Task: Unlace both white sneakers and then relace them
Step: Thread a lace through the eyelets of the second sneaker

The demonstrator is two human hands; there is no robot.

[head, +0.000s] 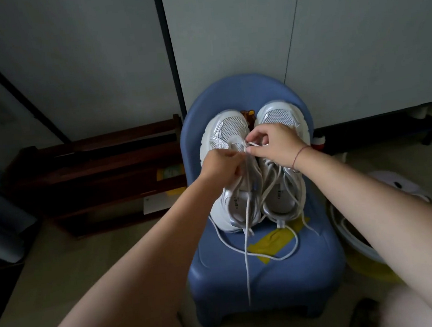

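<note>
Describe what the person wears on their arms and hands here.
No sleeves or gloves are in view. The right hand has a thin red string bracelet at its wrist. The left hand wears nothing visible.

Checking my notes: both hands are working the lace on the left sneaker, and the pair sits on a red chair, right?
No. The head view shows the chair is blue, not red. The left hand and right hand do work the lace on the left sneaker, and the pair sits on it.
</note>
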